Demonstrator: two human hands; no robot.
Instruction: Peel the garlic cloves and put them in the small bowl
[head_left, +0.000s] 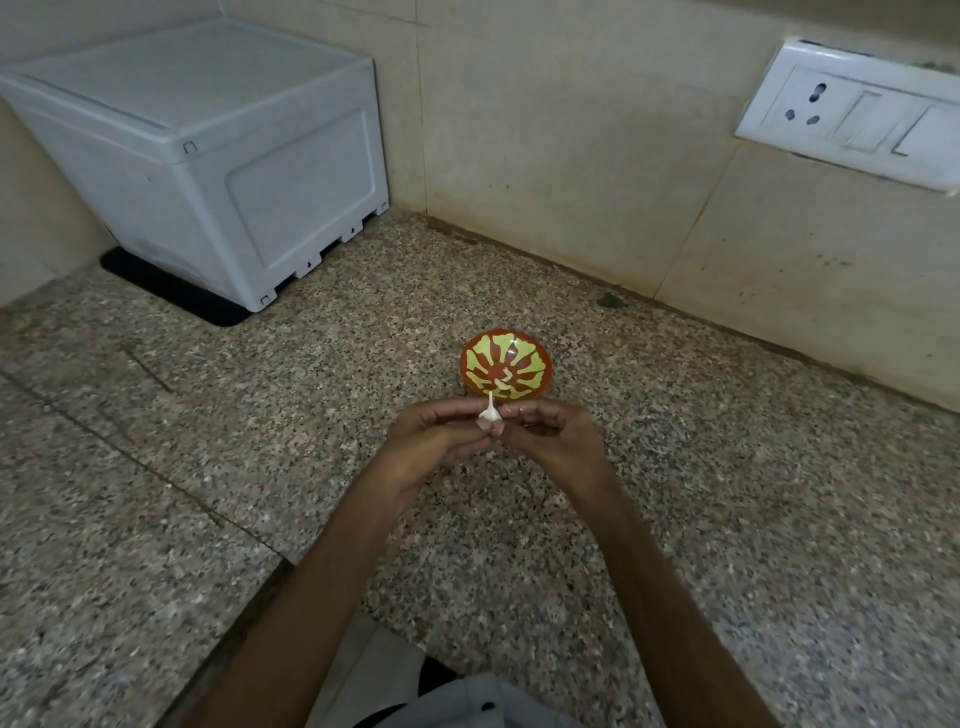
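Observation:
A small red bowl (505, 370) with a yellow pattern stands on the granite counter, just beyond my hands. A pale peeled clove (501, 384) lies inside it near the front. Both hands meet over the counter in front of the bowl. My left hand (435, 442) and my right hand (551, 437) pinch a white garlic piece (489, 417) between their fingertips, its thin stem pointing up toward the bowl. The lower part of the garlic is hidden by my fingers.
A white plastic box (208, 156) on a black mat (171, 291) stands at the back left. The tiled wall carries a socket and switch plate (852, 114) at the upper right. The counter's front edge (291, 571) runs beneath my left forearm.

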